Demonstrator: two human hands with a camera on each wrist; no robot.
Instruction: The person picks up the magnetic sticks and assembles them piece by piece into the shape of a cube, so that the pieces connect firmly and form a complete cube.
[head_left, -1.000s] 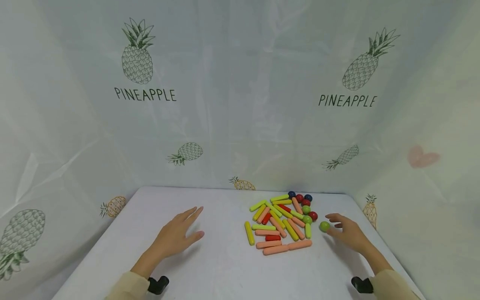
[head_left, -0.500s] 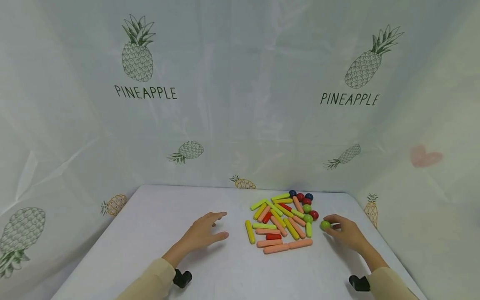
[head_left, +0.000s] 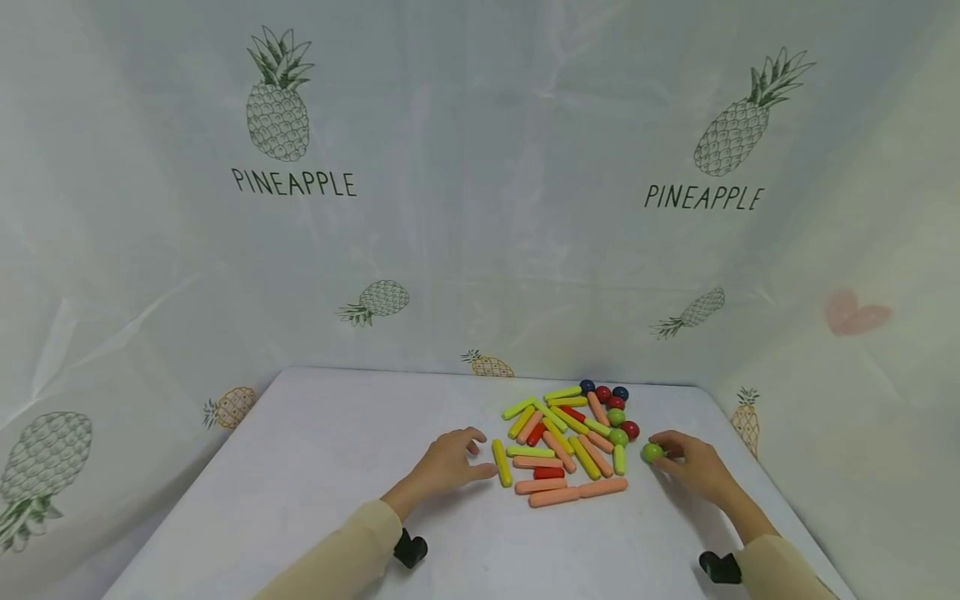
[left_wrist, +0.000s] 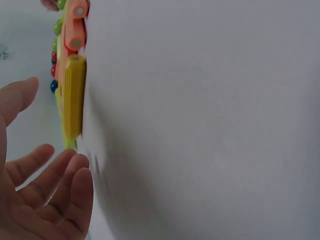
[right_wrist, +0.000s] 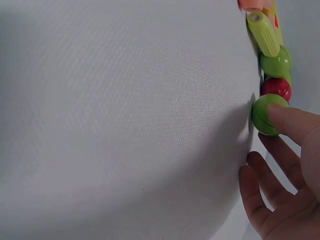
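My left hand (head_left: 448, 462) reaches in from the left, thumb and fingers spread apart with nothing between them. Just beyond its fingertips lies a yellow ribbed stick (head_left: 502, 463), the leftmost of the group; in the left wrist view this yellow stick (left_wrist: 75, 97) shows a small dot in its end. On the other side, my right hand (head_left: 696, 468) pinches a green ball (head_left: 652, 452) between thumb and index finger, low at the white table (head_left: 360, 417). In the right wrist view the thumb presses the green ball (right_wrist: 266, 114), while the remaining fingers fan out loosely.
Between the hands lie several yellow, orange, lime and red sticks (head_left: 549, 473), close together. Along their right and far side sit more balls, among them a red ball (head_left: 630, 430) and a dark blue ball (head_left: 620, 393). A pineapple-print curtain (head_left: 480, 208) hangs behind the table.
My left hand has moved right across the table, up to the yellow stick. My right hand stays in place, its fingers now closer around the green ball.
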